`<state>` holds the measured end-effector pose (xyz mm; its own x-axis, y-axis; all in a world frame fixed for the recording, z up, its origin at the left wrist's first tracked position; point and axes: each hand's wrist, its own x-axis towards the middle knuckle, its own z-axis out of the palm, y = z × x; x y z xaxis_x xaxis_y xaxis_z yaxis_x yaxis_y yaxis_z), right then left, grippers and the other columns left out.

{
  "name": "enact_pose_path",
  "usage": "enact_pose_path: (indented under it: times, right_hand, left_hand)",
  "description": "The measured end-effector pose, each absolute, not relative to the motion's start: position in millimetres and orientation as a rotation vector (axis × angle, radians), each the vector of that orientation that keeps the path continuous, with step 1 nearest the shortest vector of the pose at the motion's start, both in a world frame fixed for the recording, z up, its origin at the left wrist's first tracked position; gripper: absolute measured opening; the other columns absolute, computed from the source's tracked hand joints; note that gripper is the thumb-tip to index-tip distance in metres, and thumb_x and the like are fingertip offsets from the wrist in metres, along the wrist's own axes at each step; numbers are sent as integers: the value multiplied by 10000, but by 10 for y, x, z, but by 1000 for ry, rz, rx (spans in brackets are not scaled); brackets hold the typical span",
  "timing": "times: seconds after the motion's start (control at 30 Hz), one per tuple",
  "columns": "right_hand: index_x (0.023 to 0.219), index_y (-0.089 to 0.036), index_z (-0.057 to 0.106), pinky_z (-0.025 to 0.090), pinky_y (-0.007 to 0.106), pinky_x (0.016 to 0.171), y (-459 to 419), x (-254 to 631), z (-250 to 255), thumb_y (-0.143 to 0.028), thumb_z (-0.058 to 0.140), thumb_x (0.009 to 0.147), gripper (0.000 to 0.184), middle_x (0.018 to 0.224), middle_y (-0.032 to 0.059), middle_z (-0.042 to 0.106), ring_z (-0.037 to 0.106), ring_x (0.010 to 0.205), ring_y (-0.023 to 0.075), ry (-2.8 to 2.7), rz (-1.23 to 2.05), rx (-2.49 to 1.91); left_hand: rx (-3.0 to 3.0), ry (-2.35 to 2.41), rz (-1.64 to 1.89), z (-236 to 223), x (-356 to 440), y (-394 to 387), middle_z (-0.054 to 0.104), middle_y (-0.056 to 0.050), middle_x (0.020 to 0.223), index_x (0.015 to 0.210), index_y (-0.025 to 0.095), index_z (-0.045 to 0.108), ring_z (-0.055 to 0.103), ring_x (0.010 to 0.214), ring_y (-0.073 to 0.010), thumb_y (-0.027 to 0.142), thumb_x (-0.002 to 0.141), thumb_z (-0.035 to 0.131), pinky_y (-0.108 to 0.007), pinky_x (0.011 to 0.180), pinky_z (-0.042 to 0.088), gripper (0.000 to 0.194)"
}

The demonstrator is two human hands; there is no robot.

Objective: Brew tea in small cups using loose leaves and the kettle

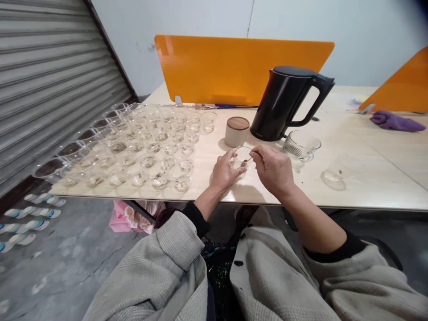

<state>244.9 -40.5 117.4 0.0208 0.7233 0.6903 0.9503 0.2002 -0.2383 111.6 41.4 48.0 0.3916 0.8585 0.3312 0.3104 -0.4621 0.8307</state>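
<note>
My left hand is closed around a small clear cup, thumb and fingers on its sides, just above the table's front part. My right hand pinches the thin handle of a small spoon, whose tip is inside the cup with something dark on it. Behind the cup stands a pale canister with a wooden lid. To the right of my right hand is a ribbed glass jug. Farther right, a clear container lies on its side.
Many clear cups with dark bits at the bottom stand in rows at the left. A black electric kettle stands behind the jug. An orange divider runs along the back. A purple cloth lies at the far right.
</note>
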Motion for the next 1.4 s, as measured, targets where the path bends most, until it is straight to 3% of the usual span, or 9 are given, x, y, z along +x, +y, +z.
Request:
enact_pose_path:
  times: [0.27, 0.5, 0.67, 1.0, 1.4]
  right_hand:
    - [831, -244, 632, 458, 306, 604, -421, 2437, 1202, -276, 565, 985, 170, 666, -5, 653, 630, 596, 171, -1579, -228, -1482]
    - [858, -220, 696, 519, 277, 560, -660, 2634, 1417, -303, 637, 958, 143, 679, -24, 642, 633, 549, 128, -1167, -121, -1304]
    - [846, -190, 702, 569, 296, 554, -741, 3149, 1452, -250, 666, 891, 83, 670, -12, 644, 631, 540, 136, -911, -271, -1217]
    - [820, -208, 686, 493, 283, 561, -741, 4060, 1239, -237, 617, 906, 115, 683, 4, 661, 698, 598, 170, -864, -477, -1564]
    - [884, -211, 688, 533, 303, 612, -596, 4255, 984, -345, 617, 893, 151, 690, -11, 676, 713, 609, 193, -868, -277, -1807]
  left_hand:
    - [1969, 1006, 1085, 437, 1075, 411, 708, -49, 1250, 1307, 255, 584, 644, 1171, -254, 246, 764, 859, -387, 996, 532, 609]
    - [2000, 1031, 1056, 393, 1045, 415, 681, -72, 1337, 1416, 247, 524, 619, 1248, -266, 253, 776, 819, -406, 1049, 515, 704]
    - [1992, 1052, 1065, 304, 961, 371, 647, -100, 1408, 1491, 213, 469, 614, 1274, -263, 190, 775, 758, -410, 1088, 509, 773]
    - [2017, 1107, 1061, 269, 885, 308, 664, -93, 1374, 1439, 212, 532, 611, 1279, -267, 193, 785, 723, -425, 1131, 494, 682]
    - [2035, 1093, 1068, 322, 867, 301, 692, -95, 1336, 1367, 194, 601, 610, 1243, -294, 182, 771, 743, -458, 1117, 485, 613]
